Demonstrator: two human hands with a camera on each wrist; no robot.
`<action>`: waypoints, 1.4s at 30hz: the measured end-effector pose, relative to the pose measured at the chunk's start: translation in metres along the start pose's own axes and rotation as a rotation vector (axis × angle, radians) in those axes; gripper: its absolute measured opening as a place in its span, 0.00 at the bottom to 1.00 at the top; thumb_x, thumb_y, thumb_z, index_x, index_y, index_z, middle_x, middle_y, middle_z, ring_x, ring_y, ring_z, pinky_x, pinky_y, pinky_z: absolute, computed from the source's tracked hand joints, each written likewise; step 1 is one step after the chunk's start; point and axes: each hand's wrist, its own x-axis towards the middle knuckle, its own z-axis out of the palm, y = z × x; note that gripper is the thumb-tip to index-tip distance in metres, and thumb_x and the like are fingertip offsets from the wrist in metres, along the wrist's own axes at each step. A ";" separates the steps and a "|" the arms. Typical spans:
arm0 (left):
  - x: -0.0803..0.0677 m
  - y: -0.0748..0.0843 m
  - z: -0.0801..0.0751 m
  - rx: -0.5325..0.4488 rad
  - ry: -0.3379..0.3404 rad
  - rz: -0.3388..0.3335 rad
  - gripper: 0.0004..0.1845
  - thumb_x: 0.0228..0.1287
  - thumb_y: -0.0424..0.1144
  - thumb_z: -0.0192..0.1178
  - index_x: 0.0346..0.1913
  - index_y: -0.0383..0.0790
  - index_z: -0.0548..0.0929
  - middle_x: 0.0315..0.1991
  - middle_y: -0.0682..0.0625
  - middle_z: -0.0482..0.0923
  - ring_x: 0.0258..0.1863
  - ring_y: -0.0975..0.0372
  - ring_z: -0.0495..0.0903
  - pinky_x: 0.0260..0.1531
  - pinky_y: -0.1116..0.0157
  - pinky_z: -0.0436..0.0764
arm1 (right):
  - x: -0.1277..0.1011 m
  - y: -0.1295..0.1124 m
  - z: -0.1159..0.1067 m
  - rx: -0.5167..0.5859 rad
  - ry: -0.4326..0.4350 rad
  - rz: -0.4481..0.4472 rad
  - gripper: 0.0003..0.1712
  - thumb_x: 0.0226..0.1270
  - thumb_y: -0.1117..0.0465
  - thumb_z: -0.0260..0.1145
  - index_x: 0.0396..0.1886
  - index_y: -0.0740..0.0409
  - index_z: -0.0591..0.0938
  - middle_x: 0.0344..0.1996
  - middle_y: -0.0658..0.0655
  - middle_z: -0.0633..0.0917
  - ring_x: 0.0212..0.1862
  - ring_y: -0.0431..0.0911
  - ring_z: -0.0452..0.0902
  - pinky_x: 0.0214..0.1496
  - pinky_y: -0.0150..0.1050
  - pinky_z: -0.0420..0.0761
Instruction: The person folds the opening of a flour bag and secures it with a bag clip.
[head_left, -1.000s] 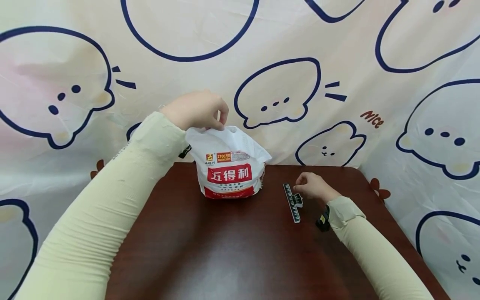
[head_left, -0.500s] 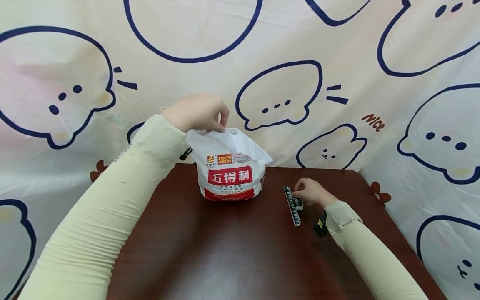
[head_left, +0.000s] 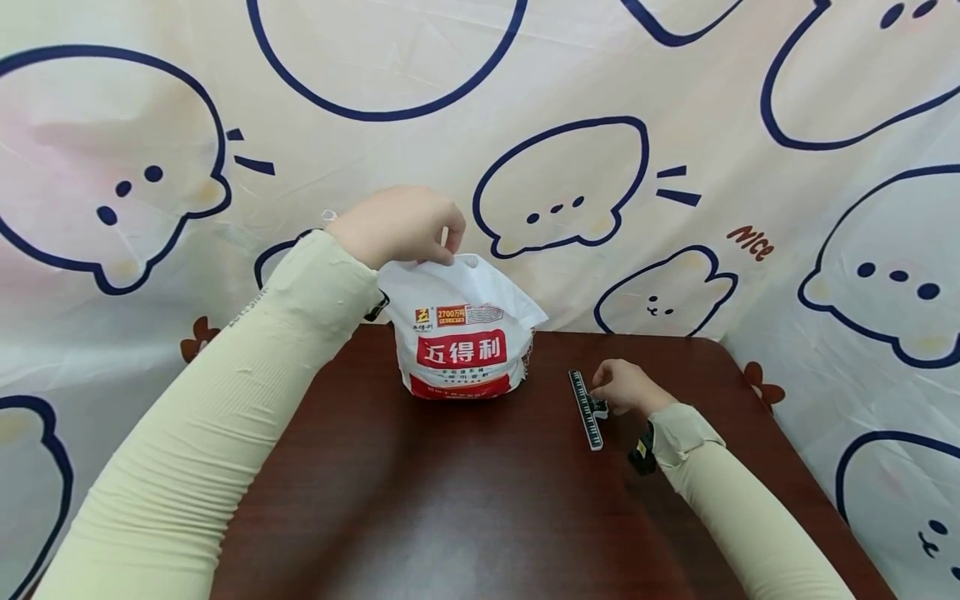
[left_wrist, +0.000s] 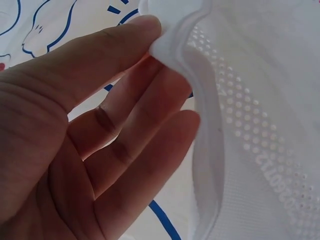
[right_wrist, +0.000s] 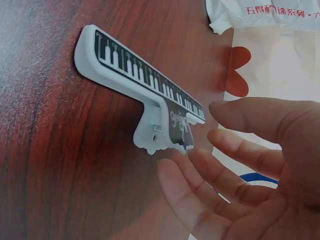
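White bag, keyboard-print clip, dark red-brown table

The bag was white with a red band bearing white characters, a second red strip below and a small orange label; the clip on its right was white with a black-and-white piano-key pattern; the table was dark reddish-brown woodgrain; the far backdrop was cream with navy-outlined cartoon animals; the sleeves were pale yellow-green.

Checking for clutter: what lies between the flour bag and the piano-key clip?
Only bare table between bag and clip, in the head view.
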 end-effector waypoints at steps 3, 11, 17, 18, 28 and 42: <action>0.000 0.000 0.000 -0.001 -0.002 -0.002 0.03 0.68 0.37 0.66 0.39 0.41 0.86 0.36 0.44 0.83 0.34 0.52 0.78 0.38 0.57 0.77 | -0.001 0.001 0.001 0.022 0.007 0.014 0.11 0.69 0.66 0.66 0.46 0.68 0.77 0.38 0.63 0.79 0.30 0.49 0.77 0.37 0.45 0.86; 0.000 -0.002 0.003 -0.009 -0.001 -0.003 0.03 0.67 0.37 0.67 0.39 0.41 0.87 0.36 0.44 0.83 0.35 0.52 0.78 0.38 0.57 0.78 | -0.002 0.004 0.003 0.059 -0.005 0.035 0.11 0.68 0.69 0.65 0.46 0.70 0.76 0.40 0.66 0.80 0.29 0.50 0.82 0.35 0.43 0.87; 0.001 -0.002 0.006 -0.015 -0.003 -0.002 0.03 0.67 0.37 0.66 0.39 0.41 0.87 0.37 0.44 0.83 0.35 0.52 0.79 0.38 0.57 0.79 | -0.003 0.005 0.003 0.071 -0.012 0.058 0.10 0.69 0.68 0.65 0.46 0.69 0.76 0.39 0.65 0.81 0.28 0.49 0.81 0.33 0.42 0.87; 0.001 -0.002 0.005 -0.013 -0.004 -0.002 0.03 0.67 0.37 0.66 0.39 0.41 0.87 0.37 0.43 0.83 0.35 0.52 0.79 0.38 0.57 0.79 | -0.004 0.005 0.003 0.070 -0.009 0.054 0.10 0.70 0.68 0.64 0.45 0.69 0.76 0.39 0.65 0.81 0.28 0.49 0.81 0.33 0.42 0.87; 0.002 -0.001 0.005 0.004 0.011 -0.010 0.03 0.67 0.37 0.67 0.40 0.41 0.87 0.40 0.43 0.84 0.40 0.51 0.78 0.39 0.56 0.79 | -0.005 0.006 0.004 0.082 -0.005 0.035 0.10 0.72 0.68 0.62 0.46 0.71 0.76 0.38 0.65 0.80 0.29 0.49 0.82 0.33 0.42 0.87; 0.002 -0.003 0.008 -0.001 0.026 -0.006 0.04 0.68 0.37 0.66 0.40 0.40 0.87 0.41 0.42 0.84 0.40 0.50 0.78 0.40 0.55 0.80 | -0.004 0.014 0.001 0.130 -0.033 0.037 0.07 0.71 0.68 0.63 0.40 0.71 0.81 0.37 0.66 0.81 0.29 0.49 0.81 0.33 0.42 0.87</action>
